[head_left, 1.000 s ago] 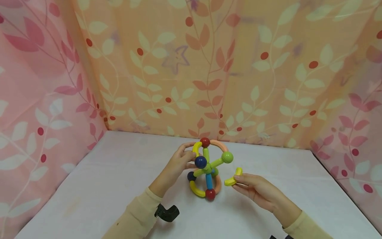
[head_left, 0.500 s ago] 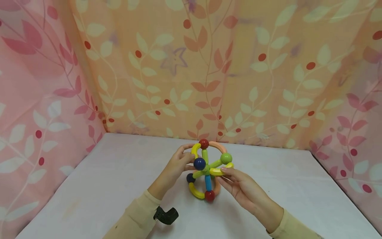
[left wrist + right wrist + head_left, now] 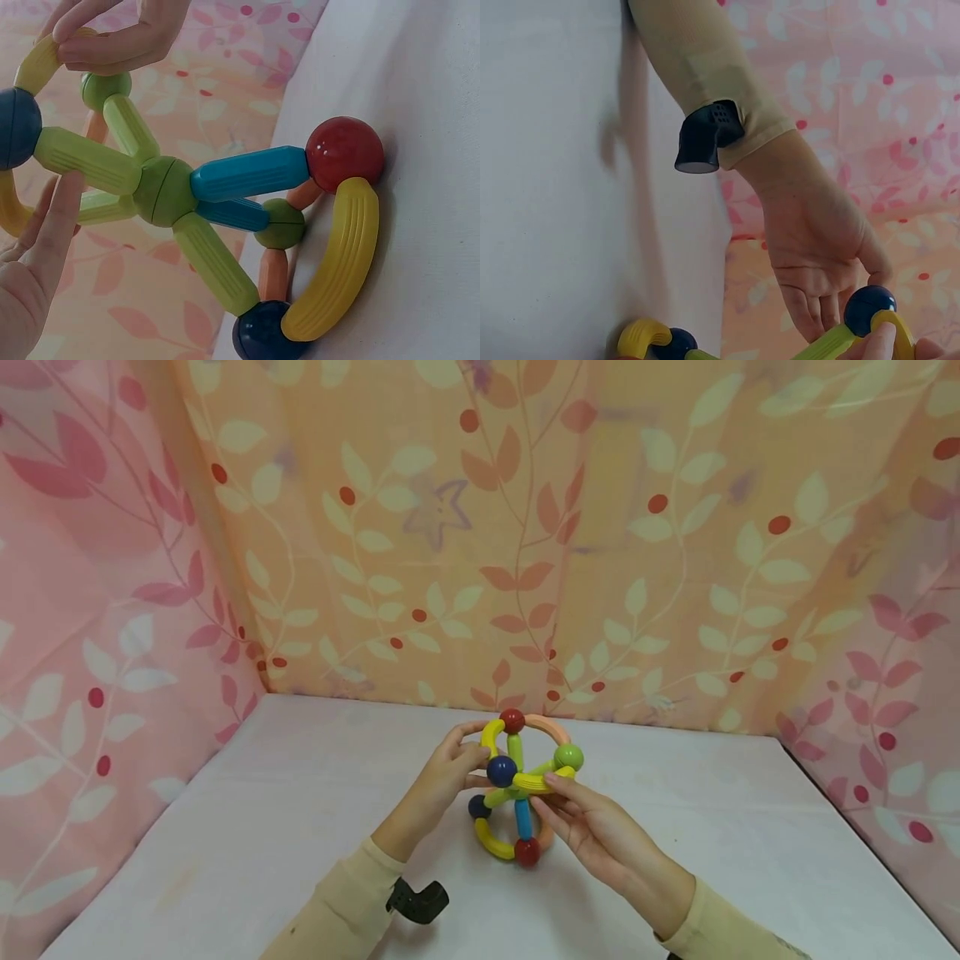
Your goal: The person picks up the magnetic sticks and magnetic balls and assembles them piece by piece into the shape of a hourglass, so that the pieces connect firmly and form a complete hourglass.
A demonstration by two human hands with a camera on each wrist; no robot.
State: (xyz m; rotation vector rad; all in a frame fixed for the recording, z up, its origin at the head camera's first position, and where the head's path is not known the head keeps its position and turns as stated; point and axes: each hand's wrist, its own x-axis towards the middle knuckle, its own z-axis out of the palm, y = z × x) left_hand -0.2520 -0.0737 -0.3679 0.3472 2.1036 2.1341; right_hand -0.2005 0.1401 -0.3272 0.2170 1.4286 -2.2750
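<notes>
A ball-and-rod construction toy (image 3: 523, 777) stands on the white table, with coloured balls joined by straight and curved rods. My left hand (image 3: 446, 777) holds its upper left side, by the curved yellow rod under the red top ball (image 3: 512, 720). My right hand (image 3: 607, 835) pinches another curved yellow rod (image 3: 534, 782) between thumb and fingers. That rod's left end meets the upper dark blue ball (image 3: 16, 129); its right end lies by the light green ball (image 3: 569, 757), partly hidden by fingers. Blue rods (image 3: 251, 172) run down to the lower ring.
White cloth covers the table (image 3: 315, 827). Floral curtains (image 3: 420, 568) enclose the back and both sides. A black wrist camera (image 3: 418, 902) sits on the left sleeve, close above the tabletop.
My right hand has moved left with the curved yellow rod, from beside the toy to between its dark blue and green balls. The left hand keeps its hold.
</notes>
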